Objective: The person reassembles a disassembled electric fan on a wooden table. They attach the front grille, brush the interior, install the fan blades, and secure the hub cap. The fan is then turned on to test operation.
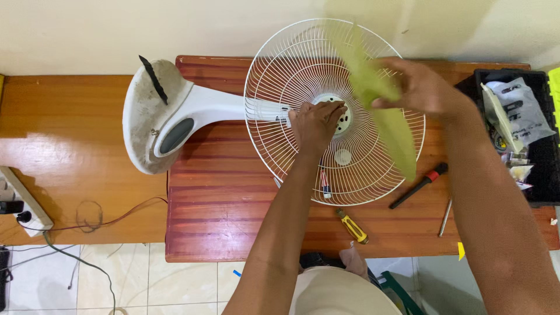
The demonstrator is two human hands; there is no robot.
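A white fan lies flat on a reddish wooden table [216,198], its round wire rear guard [274,140] facing up and its dusty base [149,116] to the left. My left hand [315,125] rests on the motor hub at the guard's centre. My right hand [417,87] holds a translucent green fan blade [388,125] above the guard; the blade is blurred by motion.
A yellow-handled screwdriver [352,226], a black screwdriver with a red collar [419,185] and a thin metal rod [445,217] lie near the front edge. A black toolbox [545,157] holding plastic bags stands at right. A power strip [23,201] with cables lies on the left table.
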